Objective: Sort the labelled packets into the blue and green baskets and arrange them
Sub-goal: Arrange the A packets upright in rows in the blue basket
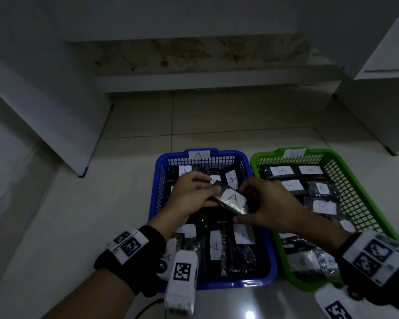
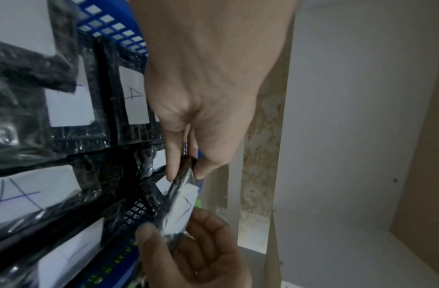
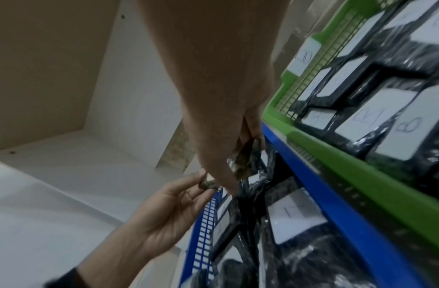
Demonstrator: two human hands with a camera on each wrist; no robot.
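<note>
Both hands (image 1: 195, 194) pinching A-packet (image 1: 232, 200)

Packet (image 1: 230, 200) pinched between both hands: glossy crinkled black plastic film, matt white paper label. Blue basket (image 1: 269, 247) beneath the hands and green basket (image 1: 366, 178) right of them: moulded plastic mesh. Floor tiles (image 1: 217, 120) beyond: smooth, glazed.

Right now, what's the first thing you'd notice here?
Two bright baskets on the floor: a blue basket on the left and a green basket on the right, both full of dark packets with white labels. Over the blue one, the left hand and the right hand together hold a packet marked A.
</note>
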